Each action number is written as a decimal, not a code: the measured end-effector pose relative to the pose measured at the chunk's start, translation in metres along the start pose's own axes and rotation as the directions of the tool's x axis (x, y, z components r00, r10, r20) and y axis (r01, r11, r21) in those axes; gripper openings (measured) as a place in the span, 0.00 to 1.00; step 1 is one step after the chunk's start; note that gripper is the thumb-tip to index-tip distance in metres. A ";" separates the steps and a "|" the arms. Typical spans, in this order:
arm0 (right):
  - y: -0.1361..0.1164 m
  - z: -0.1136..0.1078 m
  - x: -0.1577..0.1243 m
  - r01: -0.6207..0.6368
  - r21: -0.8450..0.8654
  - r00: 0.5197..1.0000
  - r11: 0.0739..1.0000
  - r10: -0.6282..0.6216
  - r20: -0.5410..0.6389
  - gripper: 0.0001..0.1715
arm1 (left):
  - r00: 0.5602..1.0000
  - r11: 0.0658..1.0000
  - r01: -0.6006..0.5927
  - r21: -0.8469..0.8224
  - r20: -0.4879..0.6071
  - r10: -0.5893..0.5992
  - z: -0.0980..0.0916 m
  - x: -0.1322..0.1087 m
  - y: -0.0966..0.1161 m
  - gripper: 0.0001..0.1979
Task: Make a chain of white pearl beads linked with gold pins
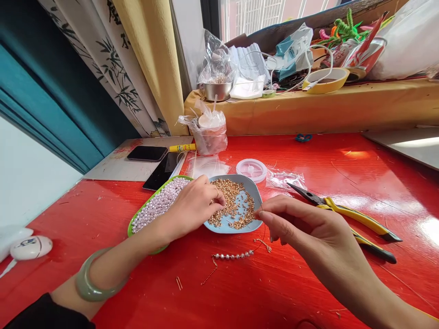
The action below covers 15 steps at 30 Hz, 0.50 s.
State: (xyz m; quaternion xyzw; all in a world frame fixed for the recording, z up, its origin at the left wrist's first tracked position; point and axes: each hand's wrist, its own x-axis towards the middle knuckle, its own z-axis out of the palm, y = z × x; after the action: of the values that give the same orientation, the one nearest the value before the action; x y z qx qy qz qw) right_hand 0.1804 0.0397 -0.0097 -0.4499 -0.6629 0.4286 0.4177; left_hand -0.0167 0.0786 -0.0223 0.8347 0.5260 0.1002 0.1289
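My left hand (194, 201) reaches over a light-blue plate (214, 229) of small gold beads (229, 194). Its fingers are bent together at the beads; what is between them, if anything, is hidden. At the plate's right edge my right hand (305, 224) pinches a thin thread (264, 226) between thumb and forefinger. The thread runs down toward a short row of pearl beads (233, 256) on the red table, with gold chain (210, 275) at its left end. Beside the plate, partly behind my left arm, a green tray (132, 219) holds pale pink-lilac pearl beads (161, 201).
Yellow-black pliers (356, 217) lie by my right hand. A clear round lid (251, 169) and plastic bags (286, 178) sit behind the plate. A phone (147, 153), glue stick (182, 147) and bagged cup (211, 130) stand farther back; a white mouse (30, 247) is left.
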 end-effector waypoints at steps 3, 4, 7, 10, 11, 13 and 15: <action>0.001 0.001 0.000 -0.007 -0.010 1.000 1.000 0.007 0.001 0.08 | 0.999 0.998 0.036 -0.047 0.001 -0.036 -0.006 0.000 -0.001 0.08; 0.001 0.001 0.000 -0.013 -0.015 1.000 1.000 0.013 0.006 0.08 | 0.999 0.998 0.035 -0.060 0.019 -0.034 -0.009 -0.001 -0.001 0.08; 0.002 0.001 -0.001 -0.028 -0.019 1.000 0.999 0.029 0.009 0.08 | 0.992 0.995 0.011 -0.100 0.127 0.002 -0.014 -0.004 -0.002 0.04; 0.002 0.000 -0.002 -0.038 -0.020 0.999 0.999 0.038 0.004 0.08 | 0.972 0.998 -0.022 -0.065 0.232 0.037 -0.016 -0.005 -0.001 0.02; 0.002 0.001 -0.001 -0.041 -0.019 0.999 0.999 0.041 0.004 0.08 | 0.970 0.999 -0.029 -0.030 0.242 0.035 -0.016 -0.005 0.000 0.02; 0.001 0.001 -0.001 -0.051 -0.013 0.999 0.999 0.052 0.006 0.08 | 0.974 0.999 -0.020 0.045 0.226 0.009 -0.016 -0.005 0.001 0.05; 0.001 0.001 0.000 -0.065 0.001 0.998 0.998 0.065 0.008 0.08 | 0.979 0.995 -0.004 0.100 0.201 -0.016 -0.016 -0.004 0.003 0.08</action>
State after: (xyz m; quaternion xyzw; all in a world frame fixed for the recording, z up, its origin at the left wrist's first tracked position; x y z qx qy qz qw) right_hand 0.1797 0.0393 -0.0105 -0.4693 -0.6494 0.4442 0.4010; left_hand -0.0206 0.0756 -0.0066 0.8443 0.5170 -0.0119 0.1400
